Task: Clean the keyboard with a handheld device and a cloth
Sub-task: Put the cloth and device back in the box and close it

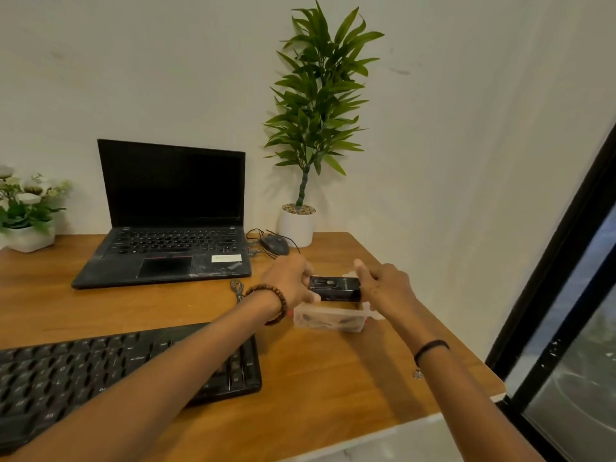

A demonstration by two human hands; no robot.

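A black keyboard (83,371) lies at the near left of the wooden desk (350,378), partly under my left forearm. Both hands hold a small black box-shaped handheld device (335,288) just above a clear plastic container (328,317) at mid-right. My left hand (290,281) grips the device's left end. My right hand (383,288) grips its right end. I see no cloth; the container's contents are unclear.
An open black laptop (166,221) stands at the back with a black mouse (275,244) and its cable to the right. A tall potted plant (300,221) sits behind, a flower pot (28,235) at far left. A small cable (237,290) lies near my left wrist. A window frame (566,261) is on the right.
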